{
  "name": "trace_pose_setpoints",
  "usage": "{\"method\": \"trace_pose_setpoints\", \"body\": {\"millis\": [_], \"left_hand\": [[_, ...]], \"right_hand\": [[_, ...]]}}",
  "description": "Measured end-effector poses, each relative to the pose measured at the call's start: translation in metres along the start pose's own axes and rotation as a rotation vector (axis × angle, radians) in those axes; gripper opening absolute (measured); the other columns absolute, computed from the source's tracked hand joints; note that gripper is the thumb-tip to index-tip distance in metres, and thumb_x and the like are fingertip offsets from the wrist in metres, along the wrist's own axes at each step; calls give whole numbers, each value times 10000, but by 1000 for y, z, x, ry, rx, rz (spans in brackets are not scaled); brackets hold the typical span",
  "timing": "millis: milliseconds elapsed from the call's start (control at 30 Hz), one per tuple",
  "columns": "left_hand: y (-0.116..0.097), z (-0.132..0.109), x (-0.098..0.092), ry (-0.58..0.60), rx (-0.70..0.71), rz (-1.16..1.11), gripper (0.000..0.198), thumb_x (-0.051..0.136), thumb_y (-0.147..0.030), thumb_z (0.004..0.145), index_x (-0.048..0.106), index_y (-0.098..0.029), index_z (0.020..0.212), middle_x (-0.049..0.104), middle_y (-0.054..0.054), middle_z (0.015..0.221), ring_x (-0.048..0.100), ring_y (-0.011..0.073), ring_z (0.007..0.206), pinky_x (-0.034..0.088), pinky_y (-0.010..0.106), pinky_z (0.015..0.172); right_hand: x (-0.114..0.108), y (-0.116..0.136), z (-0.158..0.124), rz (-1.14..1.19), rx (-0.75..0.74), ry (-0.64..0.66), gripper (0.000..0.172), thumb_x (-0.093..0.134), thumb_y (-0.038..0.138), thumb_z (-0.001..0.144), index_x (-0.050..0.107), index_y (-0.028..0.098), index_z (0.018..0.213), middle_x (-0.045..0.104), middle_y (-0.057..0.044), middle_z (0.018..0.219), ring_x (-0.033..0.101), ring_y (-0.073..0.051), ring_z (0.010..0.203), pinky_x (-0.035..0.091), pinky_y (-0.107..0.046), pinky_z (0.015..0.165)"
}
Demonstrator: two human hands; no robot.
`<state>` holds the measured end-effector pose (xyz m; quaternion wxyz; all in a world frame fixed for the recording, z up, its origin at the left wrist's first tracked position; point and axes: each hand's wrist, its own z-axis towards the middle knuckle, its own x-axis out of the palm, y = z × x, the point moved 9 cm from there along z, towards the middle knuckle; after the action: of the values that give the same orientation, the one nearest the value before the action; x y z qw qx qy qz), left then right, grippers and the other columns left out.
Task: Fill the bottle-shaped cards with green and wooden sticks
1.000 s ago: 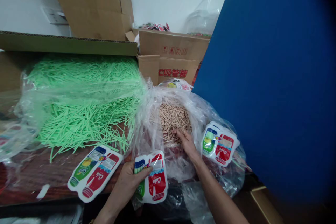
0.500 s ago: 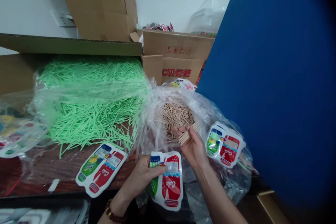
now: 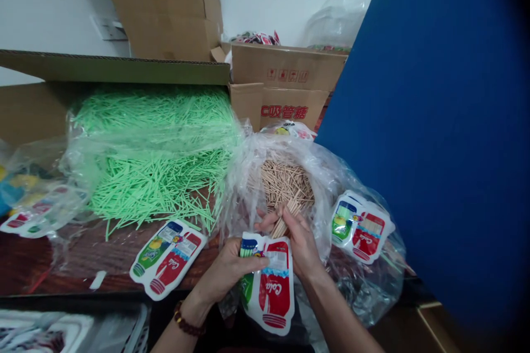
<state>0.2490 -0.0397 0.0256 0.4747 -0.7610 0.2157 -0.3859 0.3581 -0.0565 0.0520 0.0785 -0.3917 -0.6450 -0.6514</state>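
Note:
My left hand (image 3: 232, 267) grips a bottle-shaped pouch (image 3: 274, 295) printed "Cola" in red beside a green half, its thumb across the front. Green sticks show through the pouch's small window. In my right hand (image 3: 302, 240) is a bundle of thin brown sticks (image 3: 285, 220), held close above the pouch's upper edge. Behind that hand, a clear plastic bag (image 3: 331, 171) lies open around a heap of brown sticks (image 3: 284, 182). Several similar pouches (image 3: 362, 226) lie stacked on the bag at the right, and another pouch (image 3: 168, 259) rests on the table at the left.
A large heap of green sticks (image 3: 157, 176) spills from a plastic-lined carton (image 3: 124, 69). Cardboard boxes (image 3: 290, 74) stand behind, and a blue panel (image 3: 430, 138) borders the right. A basket (image 3: 136, 325) sits at the lower left, below the dark wooden table (image 3: 25, 265).
My right hand has brought the brown sticks down and left, from over the heap to the top of the pouch. My left hand still holds the pouch. The view has shifted slightly.

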Motion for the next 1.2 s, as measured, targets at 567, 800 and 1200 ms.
{"method": "trace_pose_setpoints", "body": {"millis": [567,800,1200], "left_hand": [[-12,11,-14,-57,30,111,152,767,-261,702,726,-138,781,726,27,759,629,164,660,480,253,659],[-17,11,-13,-33,65,225,153,746,-277,727,719,-129,758,699,5,690,593,142,619,447,235,617],[-31,14,-14,-49,74,207,172,763,-283,713,734,-156,825,740,4,773,639,147,670,482,241,664]], "right_hand": [[4,5,12,-28,54,103,206,641,388,820,592,188,829,745,-73,834,699,-214,746,542,-342,707],[4,4,14,31,20,34,243,659,412,805,568,191,847,743,-96,880,713,-264,798,561,-358,648],[17,5,10,-192,42,319,153,643,325,824,644,191,898,685,-72,1128,659,-213,977,509,-348,865]]}}
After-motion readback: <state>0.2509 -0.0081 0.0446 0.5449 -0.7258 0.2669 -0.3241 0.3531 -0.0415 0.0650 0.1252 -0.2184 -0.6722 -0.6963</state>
